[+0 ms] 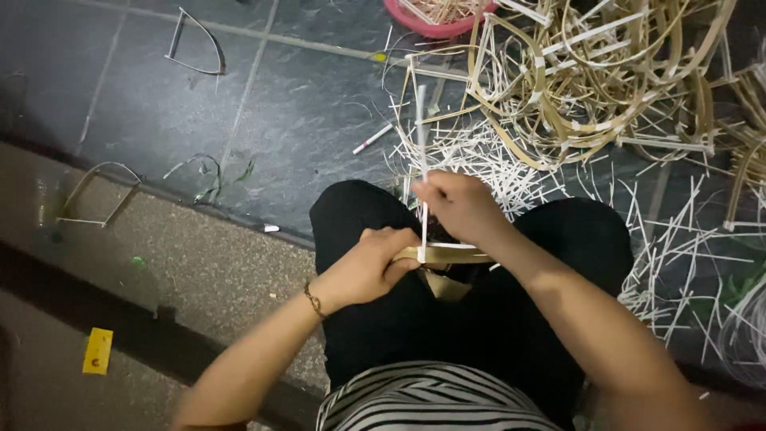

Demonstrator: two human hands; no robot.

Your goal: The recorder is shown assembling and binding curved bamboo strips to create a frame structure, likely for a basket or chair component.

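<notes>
- Striped shirt (427, 399) sits closest, black trousers (479, 319) just beyond.
- Left hand (369, 267) closed on bamboo strip (447, 255) over my lap.
- Right hand (463, 206) pinches white strip (422, 144), upright above that.
- Bamboo frames (590, 72) piled beyond.

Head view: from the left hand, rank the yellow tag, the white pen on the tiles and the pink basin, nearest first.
From the left hand:
1. White pen, on the dark tiles straight ahead.
2. Pink basin, top edge, beyond the pen.
3. Yellow tag, far left on the lower step.
The last two are fairly close.
</notes>
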